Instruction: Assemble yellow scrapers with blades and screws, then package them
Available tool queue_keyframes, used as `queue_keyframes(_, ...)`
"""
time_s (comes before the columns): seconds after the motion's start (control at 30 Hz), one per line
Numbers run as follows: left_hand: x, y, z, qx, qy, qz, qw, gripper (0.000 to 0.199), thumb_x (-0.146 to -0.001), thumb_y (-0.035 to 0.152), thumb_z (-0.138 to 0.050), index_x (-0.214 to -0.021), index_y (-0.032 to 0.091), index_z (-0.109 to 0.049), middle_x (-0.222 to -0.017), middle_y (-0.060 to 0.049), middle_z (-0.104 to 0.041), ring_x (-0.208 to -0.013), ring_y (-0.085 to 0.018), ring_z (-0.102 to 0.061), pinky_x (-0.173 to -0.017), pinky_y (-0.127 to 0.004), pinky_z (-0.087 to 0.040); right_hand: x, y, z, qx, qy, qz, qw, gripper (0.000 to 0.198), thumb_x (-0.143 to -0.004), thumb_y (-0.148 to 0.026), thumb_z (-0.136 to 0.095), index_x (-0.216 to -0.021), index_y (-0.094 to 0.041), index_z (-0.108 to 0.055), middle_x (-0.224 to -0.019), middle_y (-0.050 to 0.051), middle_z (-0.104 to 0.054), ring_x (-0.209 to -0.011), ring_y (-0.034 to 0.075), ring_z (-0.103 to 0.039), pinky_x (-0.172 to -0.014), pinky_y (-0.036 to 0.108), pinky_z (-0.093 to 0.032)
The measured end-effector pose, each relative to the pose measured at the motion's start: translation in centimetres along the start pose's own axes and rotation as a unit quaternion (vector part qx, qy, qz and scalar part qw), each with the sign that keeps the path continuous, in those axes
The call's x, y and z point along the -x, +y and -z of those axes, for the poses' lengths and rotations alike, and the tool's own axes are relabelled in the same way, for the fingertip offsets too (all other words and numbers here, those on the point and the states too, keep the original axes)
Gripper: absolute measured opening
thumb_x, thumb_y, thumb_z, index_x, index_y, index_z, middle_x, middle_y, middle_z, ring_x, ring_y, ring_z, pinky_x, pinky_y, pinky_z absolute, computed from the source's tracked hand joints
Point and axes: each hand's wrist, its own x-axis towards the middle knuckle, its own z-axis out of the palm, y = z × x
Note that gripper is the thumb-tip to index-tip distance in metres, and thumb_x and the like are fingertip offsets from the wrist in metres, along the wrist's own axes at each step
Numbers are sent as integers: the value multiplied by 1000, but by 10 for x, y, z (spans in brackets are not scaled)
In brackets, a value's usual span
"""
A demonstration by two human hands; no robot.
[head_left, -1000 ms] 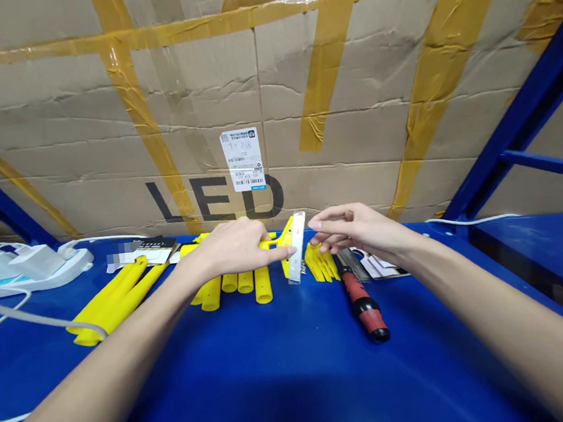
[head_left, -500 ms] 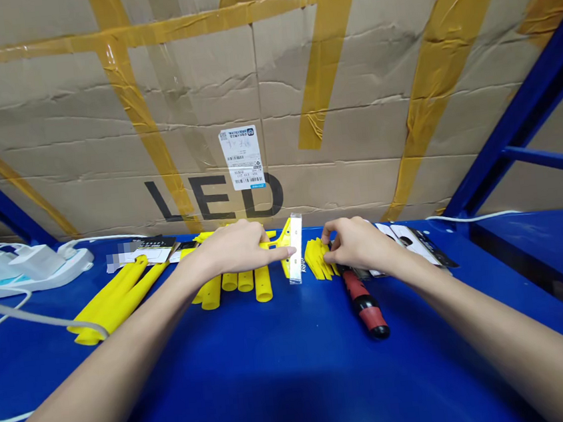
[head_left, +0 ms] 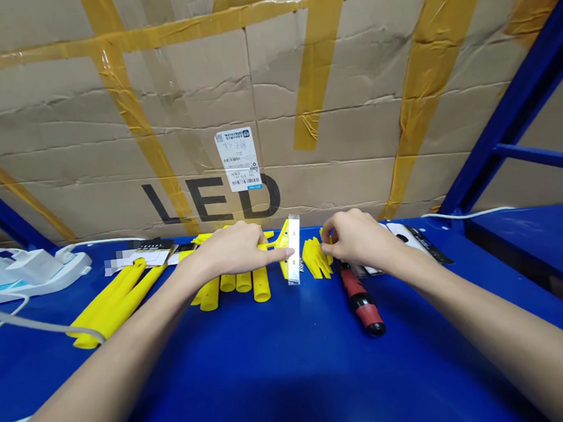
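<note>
My left hand point(head_left: 242, 247) is closed on a yellow scraper head point(head_left: 281, 240), its thumb stretched across the pale, shiny blade strip point(head_left: 294, 256) with small holes. Under and beside this hand lie several yellow tube handles point(head_left: 261, 285), partly hidden by it. My right hand point(head_left: 352, 236) is closed in a pinch at the edge of a small pile of flat yellow pieces point(head_left: 315, 258), just right of the strip. Its fingertips hide how many it grips. Below that hand lies a red and black screwdriver point(head_left: 364, 306), its front end hidden.
Two long yellow handles point(head_left: 115, 302) rest at the left, beside printed packaging cards point(head_left: 145, 254). Further left is a white power strip point(head_left: 61, 271) with cables. More cards point(head_left: 418, 243) lie at right. A large taped carton point(head_left: 191, 113) stands behind the blue surface point(head_left: 258, 368).
The view has shifted slightly. My left hand keeps its hold on the scraper head, and my right hand stays at the yellow pieces with its fingers slightly moved.
</note>
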Motion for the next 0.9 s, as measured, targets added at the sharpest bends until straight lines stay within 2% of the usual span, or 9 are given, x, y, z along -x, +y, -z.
queue_keyframes(0.1, -1, 0, -1, 5, -4, 8, 1000, 68, -76, 85, -43, -54, 22, -30, -53, -1, -44, -48, -14, -32, -53, -34, -19, -1, 6, 11, -89, 70, -17, 993, 38, -72, -14, -70, -109, -21, -70, -80, 5, -74, -78, 23, -69, -70, 31, -48)
queue_keyframes(0.17, -2, 1, -2, 8, -6, 5, 1000, 69, -75, 86, -43, -54, 22, -30, -53, -1, -44, -48, -14, -32, -52, -34, -19, -1, 8, 17, -211, 75, -50, 973, 52, -69, -10, -71, -119, -19, -63, -74, 1, -72, -70, 20, -68, -66, 29, -49)
queue_keyframes(0.27, -1, 1, -2, 13, -8, 1, 1000, 70, -74, 87, -42, -55, 21, -29, -52, -1, -43, -48, -14, -34, -52, -34, -18, -2, 10, 22, -409, 28, -73, 909, 19, -70, -15, -70, -86, -18, -60, -60, -1, -64, -52, 13, -59, -54, 25, -46)
queue_keyframes(0.3, -1, 2, -2, 15, -9, 1, 1000, 70, -74, 87, -42, -55, 21, -29, -52, -1, -43, -49, -14, -34, -52, -34, -18, -2, 11, 22, -460, 21, -69, 885, 17, -71, -17, -70, -75, -19, -54, -56, -1, -60, -48, 11, -54, -49, 24, -43)
queue_keyframes(0.37, -1, 2, -3, 16, -10, -2, 1000, 69, -75, 87, -42, -56, 22, -30, -54, -2, -46, -49, -15, -36, -52, -33, -20, -2, 11, 22, -533, 21, -56, 844, 28, -71, -21, -73, -65, -21, -45, -53, -3, -53, -45, 8, -46, -44, 22, -36)
queue_keyframes(0.47, -1, 1, -4, 19, -11, -5, 1000, 68, -75, 87, -43, -56, 22, -32, -56, -2, -48, -50, -16, -38, -52, -33, -21, -1, 10, 22, -583, -1, -45, 811, 40, -65, -25, -82, -61, -20, -42, -53, -4, -50, -45, 5, -38, -42, 21, -26)
queue_keyframes(0.57, -3, -1, -4, 24, -9, -12, 1000, 67, -76, 84, -44, -55, 22, -29, -52, -1, -41, -48, -15, -35, -53, -33, -19, 0, 9, 23, -607, -62, -19, 792, 37, -61, -28, -88, -63, -17, -53, -58, -4, -54, -49, 5, -41, -46, 21, -31)
queue_keyframes(0.67, -4, -2, -5, 25, -3, -22, 999, 67, -78, 81, -45, -54, 22, -25, -50, 1, -35, -47, -14, -32, -54, -34, -18, 0, 7, 22, -622, -110, -2, 775, 31, -66, -33, -87, -81, -14, -68, -68, -1, -61, -59, 7, -51, -57, 22, -43)
queue_keyframes(0.9, -3, -1, -5, 27, 19, -26, 999, 66, -78, 81, -46, -54, 22, -31, -52, -1, -43, -50, -15, -36, -53, -33, -19, 4, -8, 16, -586, -104, -30, 803, 76, -64, -25, -91, -128, -19, -50, -70, -1, -71, -62, 12, -60, -61, 24, -50)
